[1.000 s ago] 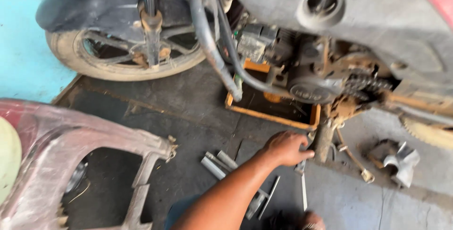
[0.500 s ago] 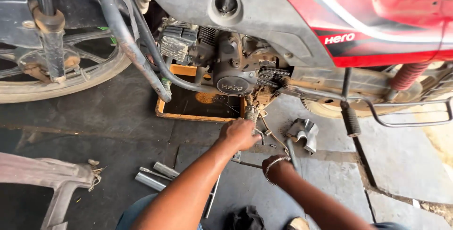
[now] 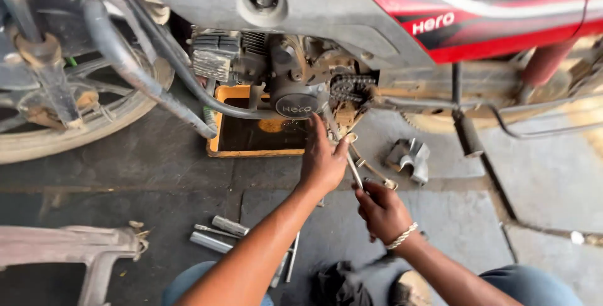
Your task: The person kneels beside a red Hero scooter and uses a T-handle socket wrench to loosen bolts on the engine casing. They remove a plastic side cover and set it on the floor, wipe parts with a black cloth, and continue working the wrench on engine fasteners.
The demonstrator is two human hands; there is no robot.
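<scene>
A thin rod [image 3: 353,165] is gripped by both hands at the frame's middle: the left hand [image 3: 322,161] up by the engine [image 3: 295,86], the right hand [image 3: 382,210] lower down.

Engine [image 3: 295,86], chain [image 3: 352,86] block ahead; oil tray [image 3: 217,146] left; bare floor [image 3: 452,230] right.

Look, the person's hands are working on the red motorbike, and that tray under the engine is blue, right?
Not quite. The head view shows the tray under the engine is orange, not blue. The rest holds: the left hand reaches up to the engine of the red motorbike, and the right hand grips a thin metal tool just below it.
</scene>
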